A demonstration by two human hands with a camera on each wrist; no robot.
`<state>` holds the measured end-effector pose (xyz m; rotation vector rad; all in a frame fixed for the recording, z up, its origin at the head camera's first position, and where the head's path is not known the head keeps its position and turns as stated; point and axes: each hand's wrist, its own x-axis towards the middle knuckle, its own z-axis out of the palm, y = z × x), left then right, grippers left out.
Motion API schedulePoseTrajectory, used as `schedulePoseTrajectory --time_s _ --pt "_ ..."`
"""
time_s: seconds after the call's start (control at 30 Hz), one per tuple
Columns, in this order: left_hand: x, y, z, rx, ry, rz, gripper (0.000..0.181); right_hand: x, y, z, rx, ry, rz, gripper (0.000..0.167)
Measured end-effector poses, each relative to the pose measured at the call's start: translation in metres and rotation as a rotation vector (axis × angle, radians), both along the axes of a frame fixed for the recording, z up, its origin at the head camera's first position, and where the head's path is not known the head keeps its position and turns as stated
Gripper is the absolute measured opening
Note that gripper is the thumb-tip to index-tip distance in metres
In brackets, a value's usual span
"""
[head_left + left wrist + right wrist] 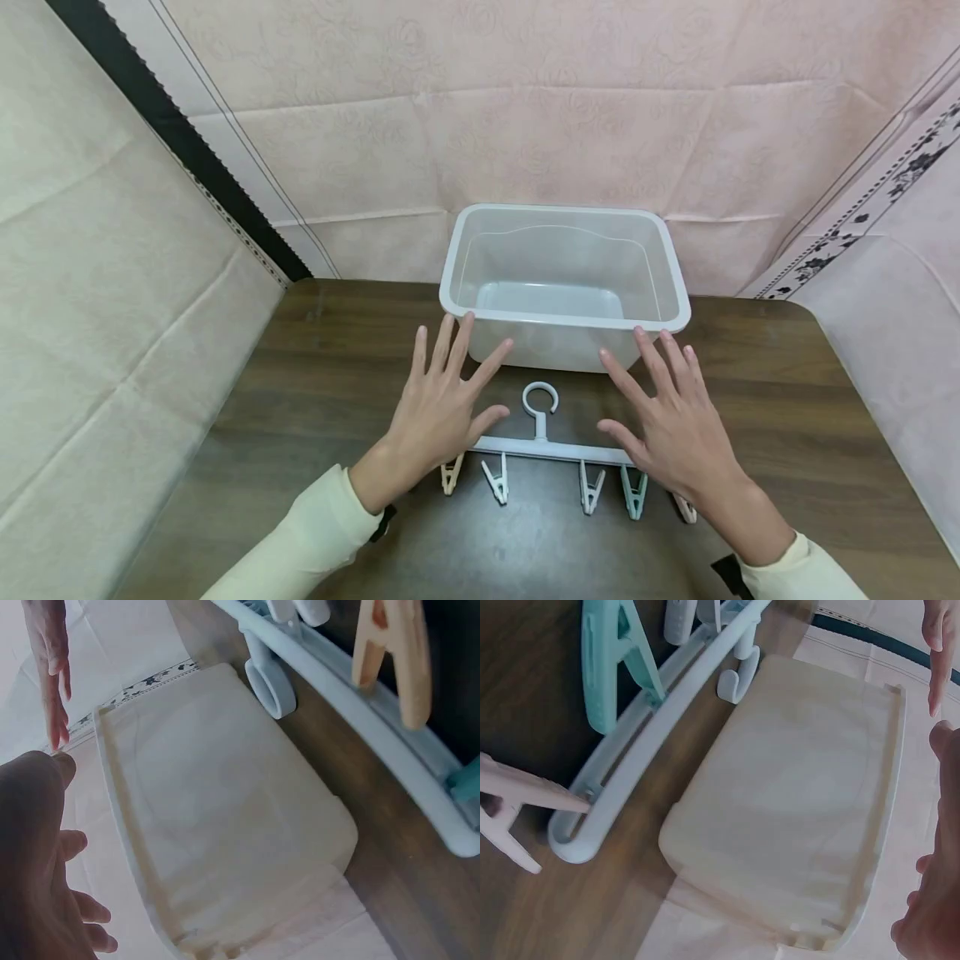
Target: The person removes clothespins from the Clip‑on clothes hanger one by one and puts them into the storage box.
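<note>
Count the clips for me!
6, on the bar. Left of the hook: teal, tan, white. Right: white, teal, pink. The left hand hides the left teal one from the head view.

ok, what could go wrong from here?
1. The bin stands close to the far edge of the table; a push might send it over.
2. The hook of the clip hanger points at the bin, so sliding either could knock them together.
3. The right hand partly hides the pale pink clip in the head view; a grab there might fumble.
</note>
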<state>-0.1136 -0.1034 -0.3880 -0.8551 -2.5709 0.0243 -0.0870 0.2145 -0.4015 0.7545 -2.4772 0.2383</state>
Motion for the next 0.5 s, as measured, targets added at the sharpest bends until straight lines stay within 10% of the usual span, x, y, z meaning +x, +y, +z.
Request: schedulePoseTrajectory --time_s 0.5 --pt "0.013 -0.003 -0.029 0.002 -0.108 0.036 0.081 0.006 0.001 -0.027 -0.006 -0.05 0.007 0.073"
